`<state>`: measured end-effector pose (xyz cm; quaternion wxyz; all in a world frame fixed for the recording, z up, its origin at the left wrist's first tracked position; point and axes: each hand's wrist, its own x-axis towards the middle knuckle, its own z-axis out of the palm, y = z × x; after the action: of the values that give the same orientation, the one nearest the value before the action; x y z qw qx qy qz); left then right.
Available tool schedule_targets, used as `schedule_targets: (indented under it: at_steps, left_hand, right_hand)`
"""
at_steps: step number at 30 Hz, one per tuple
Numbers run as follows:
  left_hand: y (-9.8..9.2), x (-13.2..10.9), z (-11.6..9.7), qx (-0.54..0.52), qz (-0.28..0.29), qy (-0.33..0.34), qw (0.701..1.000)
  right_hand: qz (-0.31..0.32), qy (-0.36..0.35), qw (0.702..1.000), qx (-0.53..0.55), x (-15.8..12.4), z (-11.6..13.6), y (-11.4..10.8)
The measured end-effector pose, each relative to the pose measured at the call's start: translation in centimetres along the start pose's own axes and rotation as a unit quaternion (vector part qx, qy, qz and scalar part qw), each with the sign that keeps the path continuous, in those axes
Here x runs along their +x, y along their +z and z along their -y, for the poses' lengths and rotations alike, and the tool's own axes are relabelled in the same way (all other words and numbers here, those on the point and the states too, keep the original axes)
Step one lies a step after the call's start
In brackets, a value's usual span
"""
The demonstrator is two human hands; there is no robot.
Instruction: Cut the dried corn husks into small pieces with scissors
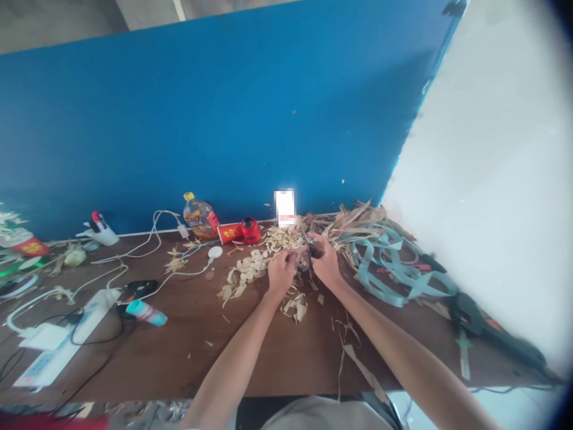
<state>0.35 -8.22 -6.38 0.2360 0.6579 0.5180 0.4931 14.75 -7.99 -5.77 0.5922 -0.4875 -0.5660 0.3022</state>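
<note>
My left hand (pixel 282 273) is closed in a pinch over the middle of the table, on what looks like a thin pale piece of dried husk (pixel 301 259). My right hand (pixel 327 263) is wrapped round dark scissors (pixel 310 254), whose blades are close to the left fingertips. Cut husk pieces (pixel 251 269) lie in a loose pile left of and behind my hands. A few curled scraps (pixel 296 307) lie on the table below the left hand. Fine detail between the fingers is blurred.
Long dry husks (pixel 358 221) and tangled light-blue ribbon (pixel 385 269) lie to the right, beside a black glue gun (pixel 487 328). To the left are a bottle (pixel 199 216), red tape roll (pixel 250 231), blue tube (pixel 147 312) and white power strip (pixel 67 340) with cables. A blue panel (pixel 224 119) stands behind.
</note>
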Motion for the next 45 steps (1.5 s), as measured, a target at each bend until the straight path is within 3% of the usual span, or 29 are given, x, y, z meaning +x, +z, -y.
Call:
schedule_targets:
  at_steps: [10,14,19,24,30,38,45]
  left_hand:
    - [0.1,0.6,0.8,-0.004,0.05,-0.025,0.998]
    - [0.0,0.6,0.5,0.058,0.066,-0.012,0.996]
    - [0.0,0.6,-0.1,0.053,0.108,0.031,0.992]
    - [0.2,0.5,-0.1,0.1,0.092,0.062,0.989]
    - [0.3,0.4,0.3,0.158,0.098,0.019,0.982]
    - [0.1,0.7,0.1,0.149,0.101,-0.006,0.984]
    - [0.3,0.7,0.6,0.124,0.131,0.03,0.983]
  right_hand:
    - [-0.01,-0.007,1.0,-0.003,0.4,-1.3,0.0]
    - [-0.022,-0.043,0.996,-0.073,-0.1,-1.2,-0.4]
    - [-0.02,-0.074,0.987,-0.141,-0.7,-0.8,-0.7]
    - [-0.014,-0.08,0.986,-0.148,-0.8,-0.7,-0.6]
    - [-0.012,-0.09,0.983,-0.161,-0.8,-1.1,-0.5]
    - [0.012,-0.091,0.984,-0.153,-0.5,-0.7,-0.6]
    - [0.013,-0.066,0.993,-0.101,-0.3,-1.3,-0.7]
